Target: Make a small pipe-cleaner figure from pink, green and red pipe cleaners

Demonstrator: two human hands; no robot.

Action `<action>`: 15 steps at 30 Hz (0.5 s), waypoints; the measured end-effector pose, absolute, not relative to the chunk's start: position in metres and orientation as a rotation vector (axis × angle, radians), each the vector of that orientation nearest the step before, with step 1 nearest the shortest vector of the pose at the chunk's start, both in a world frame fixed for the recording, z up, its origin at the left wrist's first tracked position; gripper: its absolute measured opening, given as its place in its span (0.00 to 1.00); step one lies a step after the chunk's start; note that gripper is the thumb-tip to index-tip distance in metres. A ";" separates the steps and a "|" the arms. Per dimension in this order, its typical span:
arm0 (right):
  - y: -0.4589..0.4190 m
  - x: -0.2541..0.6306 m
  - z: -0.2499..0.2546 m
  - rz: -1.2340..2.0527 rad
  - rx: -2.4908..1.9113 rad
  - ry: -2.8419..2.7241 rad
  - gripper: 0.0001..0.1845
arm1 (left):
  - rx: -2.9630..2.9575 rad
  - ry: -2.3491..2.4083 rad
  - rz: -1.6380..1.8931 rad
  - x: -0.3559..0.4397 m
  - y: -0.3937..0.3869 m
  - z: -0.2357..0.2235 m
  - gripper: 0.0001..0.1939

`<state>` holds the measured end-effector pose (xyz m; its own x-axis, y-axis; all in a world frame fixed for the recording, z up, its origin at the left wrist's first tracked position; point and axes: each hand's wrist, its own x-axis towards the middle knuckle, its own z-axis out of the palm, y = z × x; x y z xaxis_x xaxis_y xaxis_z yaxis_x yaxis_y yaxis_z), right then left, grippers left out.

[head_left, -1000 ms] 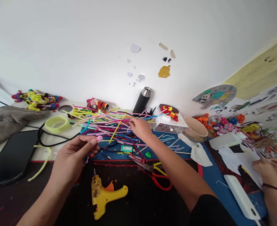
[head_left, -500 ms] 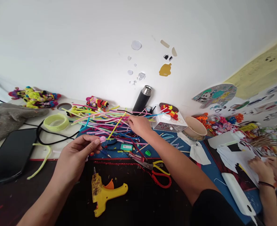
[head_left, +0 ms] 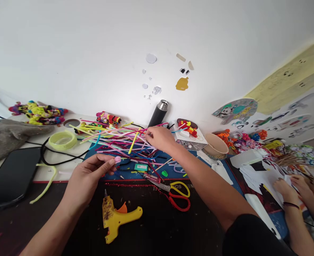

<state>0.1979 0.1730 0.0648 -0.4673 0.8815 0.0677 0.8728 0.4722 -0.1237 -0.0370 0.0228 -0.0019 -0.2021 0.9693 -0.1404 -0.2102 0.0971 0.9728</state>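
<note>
The left hand (head_left: 84, 176) kept its fingers clamped on a pink piece (head_left: 118, 159) near the pile of fuzzy stems (head_left: 113, 137), where a yellow stem (head_left: 134, 141) had shifted beside the right hand (head_left: 161, 138), its grip impossible to tell.

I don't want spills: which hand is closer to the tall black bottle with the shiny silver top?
Right: the right hand is just in front of the bottle; the left hand is farther away, off to the left.
</note>
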 end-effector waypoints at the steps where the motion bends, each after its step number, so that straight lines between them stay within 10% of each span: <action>1: 0.174 0.198 0.067 0.094 -1.534 -2.587 0.11 | 0.869 1.260 1.360 -0.037 0.023 -0.002 0.23; 15: 0.169 0.185 0.067 0.204 -1.355 -2.748 0.08 | 0.903 1.256 1.316 -0.035 0.022 0.002 0.26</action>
